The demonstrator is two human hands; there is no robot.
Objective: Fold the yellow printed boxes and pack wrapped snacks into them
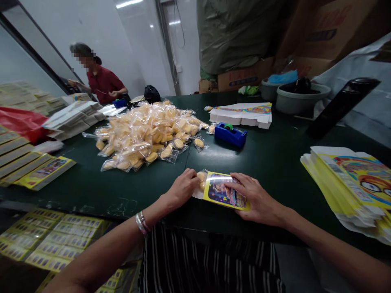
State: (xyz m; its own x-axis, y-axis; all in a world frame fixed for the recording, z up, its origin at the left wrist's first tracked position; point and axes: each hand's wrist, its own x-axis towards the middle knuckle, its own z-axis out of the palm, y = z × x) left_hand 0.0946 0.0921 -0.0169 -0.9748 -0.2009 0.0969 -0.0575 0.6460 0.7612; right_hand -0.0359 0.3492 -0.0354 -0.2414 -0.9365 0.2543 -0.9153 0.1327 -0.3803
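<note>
In the head view a yellow and purple printed box (217,191) lies on the dark green table in front of me. My right hand (249,197) is wrapped over its right end. At the left end, my left hand (185,187) has its fingers closed at the opening, on a clear-wrapped yellowish piece (201,179) that sits partly in the box mouth. A large heap of similar wrapped yellowish pieces (149,134) spreads over the table beyond my left hand. Past the box stands a blue tape dispenser (230,135) with a green roll.
Flat printed cartons (354,183) are stacked at the right; more cartons (241,116) lie behind the dispenser. A black bottle (342,108) and grey tubs (301,99) stand back right. Yellow boxes (42,171) line the left edge. A person in a red shirt (104,83) works at the far left.
</note>
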